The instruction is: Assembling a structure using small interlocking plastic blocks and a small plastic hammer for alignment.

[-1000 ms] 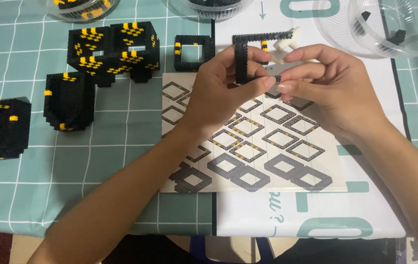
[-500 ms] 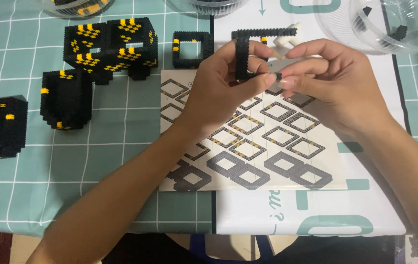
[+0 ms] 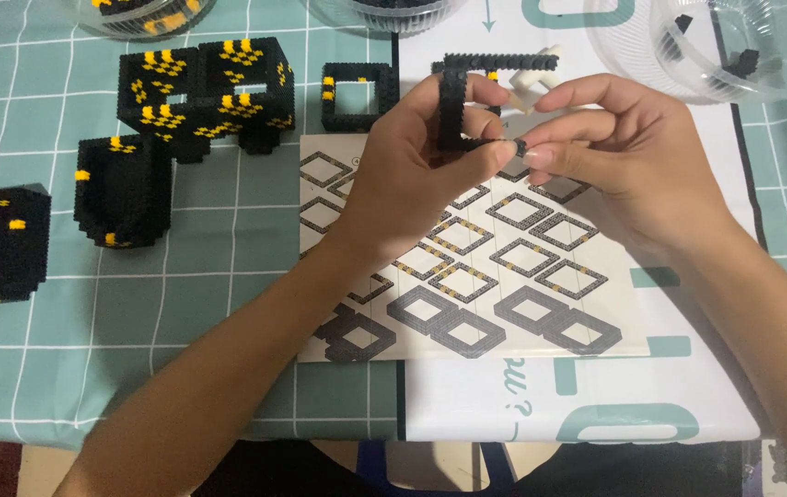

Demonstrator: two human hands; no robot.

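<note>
A black bead frame (image 3: 467, 101) was held upright in the left hand (image 3: 412, 175), fingers pinched on its lower left corner; a tiny black bead (image 3: 520, 146) was nipped in the right hand (image 3: 633, 166), just right of the frame's open bottom edge; studded plastic, yellow specks; a diagram sheet (image 3: 504, 267) lay flat on the bench.

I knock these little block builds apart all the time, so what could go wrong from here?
The open black frame is pinched only by the left hand in mid-air; pressure from the right hand adding a tiny black piece might bend or split it. That piece could slip and drop onto the instruction sheet. The forearms lie close to the black and yellow cubes, which could be nudged.
</note>
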